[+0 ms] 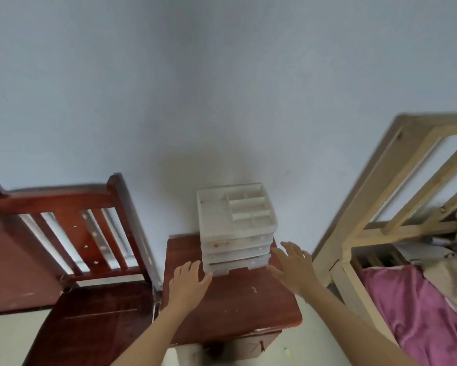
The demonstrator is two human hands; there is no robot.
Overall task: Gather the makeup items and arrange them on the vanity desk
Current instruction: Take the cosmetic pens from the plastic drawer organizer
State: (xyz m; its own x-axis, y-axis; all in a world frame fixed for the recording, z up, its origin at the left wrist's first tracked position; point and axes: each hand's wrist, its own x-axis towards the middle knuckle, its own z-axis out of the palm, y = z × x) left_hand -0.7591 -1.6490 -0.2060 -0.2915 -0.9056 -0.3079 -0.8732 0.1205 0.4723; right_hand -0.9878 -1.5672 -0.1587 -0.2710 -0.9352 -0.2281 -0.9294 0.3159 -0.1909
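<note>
White plastic drawer organiser [236, 228] standing upright at the far edge of the vanity desk [235, 299], toward the far right corner, back against a pale blue-grey wall [222, 88]. Boxy form; open top tray divided by thin ribs into one large compartment on the left and several small cells on the right; three shallow translucent drawers stacked below, the lowest pulled slightly forward of the others. Contents of tray and drawers not discernible. Desk top of dark reddish-brown varnished wood, smooth, rounded at the near corners, marked by small pale scuffs near the middle.

Left hand [187, 282] spread flat, palm down, fingers extended, thumb tip just beside the organiser's lower left corner; contact not certain; nothing held. Right hand [292, 268] open wide, fingers splayed, beside the organiser's right side near the lowest drawer; contact not certain; nothing held.

Left of the desk: wooden chair [71, 233], same red-brown gloss, vertical slatted back, flat seat. Right of the desk: bed frame [375, 196] of pale unfinished timber, square-sectioned rails, with purple satin-like fabric [412, 313] draped over its lower part. Edges softened by motion blur.
</note>
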